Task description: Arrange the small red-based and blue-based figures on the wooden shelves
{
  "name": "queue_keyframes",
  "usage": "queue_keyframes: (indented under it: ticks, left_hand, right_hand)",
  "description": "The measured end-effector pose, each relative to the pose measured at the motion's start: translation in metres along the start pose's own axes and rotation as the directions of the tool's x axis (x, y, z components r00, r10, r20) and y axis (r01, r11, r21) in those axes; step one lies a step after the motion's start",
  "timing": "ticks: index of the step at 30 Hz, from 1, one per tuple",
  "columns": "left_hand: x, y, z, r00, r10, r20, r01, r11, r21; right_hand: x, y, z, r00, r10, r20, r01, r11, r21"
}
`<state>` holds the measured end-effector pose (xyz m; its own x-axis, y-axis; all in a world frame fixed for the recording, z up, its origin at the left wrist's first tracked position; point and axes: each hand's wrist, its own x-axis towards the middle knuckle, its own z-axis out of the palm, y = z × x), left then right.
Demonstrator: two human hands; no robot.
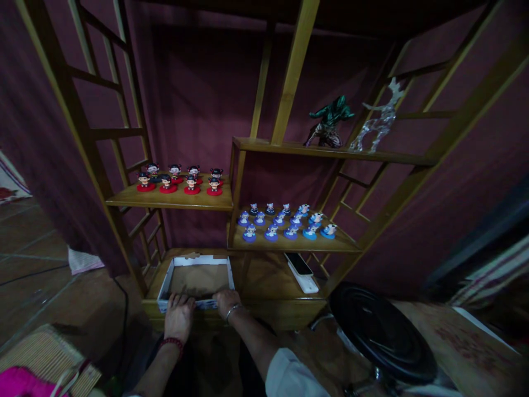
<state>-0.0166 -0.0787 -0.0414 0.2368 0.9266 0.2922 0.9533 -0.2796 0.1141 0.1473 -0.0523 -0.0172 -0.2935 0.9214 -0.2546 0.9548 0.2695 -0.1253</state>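
Observation:
A shallow open cardboard box with white sides and a brown bottom lies on the lowest wooden shelf, at its left end; nothing shows inside. My left hand, with a dark red bead bracelet at the wrist, has its fingers hooked over the box's front wall near the left corner. Near the front right corner my right hand, wearing a metal bangle, grips the same wall. On the shelf above, several small figurines with red bases stand in two rows.
Purple and blue figurines stand in rows on the right middle shelf. Above are a green-brown statuette and a clear deer figure. A phone rests on a white box. A black round stool stands at right.

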Motion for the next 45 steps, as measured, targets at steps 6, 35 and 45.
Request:
queue_keyframes:
  ticks: [6,35,45]
  left_hand:
    - [-0.003,-0.002,-0.002,0.999,-0.039,-0.022,0.039,0.999,0.019]
    - [-0.003,0.002,0.002,0.993,-0.111,0.037,0.114,0.991,-0.073]
    - [-0.004,-0.001,0.008,0.993,-0.109,-0.054,0.101,0.986,-0.131]
  right_hand:
    - [0.003,-0.003,-0.001,1.000,-0.013,-0.013,0.013,0.999,-0.040]
    - [-0.003,-0.002,0.007,0.997,0.007,-0.083,-0.007,1.000,0.001]
    - [-0.007,-0.002,0.000,0.992,0.033,-0.124,-0.031,0.999,0.019]
